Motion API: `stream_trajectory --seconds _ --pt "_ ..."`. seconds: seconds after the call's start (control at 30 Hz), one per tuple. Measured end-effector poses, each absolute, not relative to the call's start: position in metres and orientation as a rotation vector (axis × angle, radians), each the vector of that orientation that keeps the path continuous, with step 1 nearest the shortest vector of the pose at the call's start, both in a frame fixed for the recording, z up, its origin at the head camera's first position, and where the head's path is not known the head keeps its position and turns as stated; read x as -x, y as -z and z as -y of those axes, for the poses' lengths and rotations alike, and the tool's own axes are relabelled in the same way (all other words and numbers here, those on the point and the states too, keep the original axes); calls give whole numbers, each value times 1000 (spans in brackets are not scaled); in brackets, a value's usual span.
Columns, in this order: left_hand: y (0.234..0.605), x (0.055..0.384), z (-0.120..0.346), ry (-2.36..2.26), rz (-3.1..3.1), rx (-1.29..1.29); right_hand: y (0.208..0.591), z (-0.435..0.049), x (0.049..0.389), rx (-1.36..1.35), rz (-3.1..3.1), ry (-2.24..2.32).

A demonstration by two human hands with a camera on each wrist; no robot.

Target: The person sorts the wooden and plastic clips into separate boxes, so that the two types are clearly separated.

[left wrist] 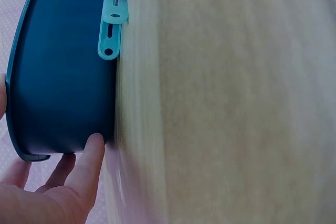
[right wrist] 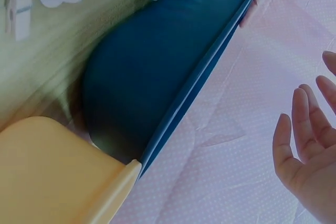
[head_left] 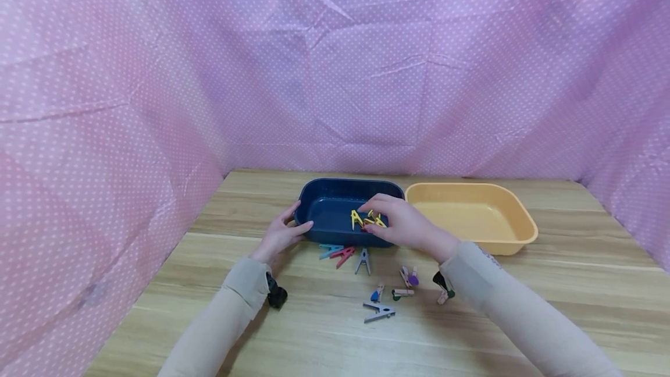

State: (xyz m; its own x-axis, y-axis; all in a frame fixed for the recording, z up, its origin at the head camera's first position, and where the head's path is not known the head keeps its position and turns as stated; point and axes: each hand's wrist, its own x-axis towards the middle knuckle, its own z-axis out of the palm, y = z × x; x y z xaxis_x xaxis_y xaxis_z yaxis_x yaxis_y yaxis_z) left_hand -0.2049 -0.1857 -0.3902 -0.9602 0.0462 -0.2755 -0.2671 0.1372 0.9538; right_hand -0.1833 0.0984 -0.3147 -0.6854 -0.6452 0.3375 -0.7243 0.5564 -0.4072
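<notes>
At the left end of a dark blue tub (head_left: 327,211), my left hand (head_left: 278,236) holds the wall between thumb and fingers. One fingertip touches low on the outer wall in the left wrist view. My right hand (head_left: 405,224) is over the tub's right side, palm downward, its fingers spread in the right wrist view. Several yellow clothespins (head_left: 356,220) show just below those fingertips, within the tub's outline. Along the tub's front lie a blue clothespin (head_left: 331,251), a red clothespin (head_left: 343,256) and a grey clothespin (head_left: 363,261).
A yellow tub (head_left: 471,246) stands against the blue one on the right. Nearer on the wooden table (head_left: 314,336) lie another grey clothespin (head_left: 379,312) and several small wooden pegs (head_left: 403,294) with hearts. Pink dotted cloth (head_left: 335,103) hangs behind and at both sides.
</notes>
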Motion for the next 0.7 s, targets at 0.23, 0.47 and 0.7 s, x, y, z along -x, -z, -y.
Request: stream_trajectory --seconds 0.23,0.47,0.7 --pt "394 204 187 -1908 -2196 229 321 -101 171 -1236 2602 -787" --pt "395 204 187 -1910 -2200 245 331 -105 157 -1214 2675 -791" --pt "394 205 185 -1911 -2192 243 336 -108 151 -1265 2655 -814"
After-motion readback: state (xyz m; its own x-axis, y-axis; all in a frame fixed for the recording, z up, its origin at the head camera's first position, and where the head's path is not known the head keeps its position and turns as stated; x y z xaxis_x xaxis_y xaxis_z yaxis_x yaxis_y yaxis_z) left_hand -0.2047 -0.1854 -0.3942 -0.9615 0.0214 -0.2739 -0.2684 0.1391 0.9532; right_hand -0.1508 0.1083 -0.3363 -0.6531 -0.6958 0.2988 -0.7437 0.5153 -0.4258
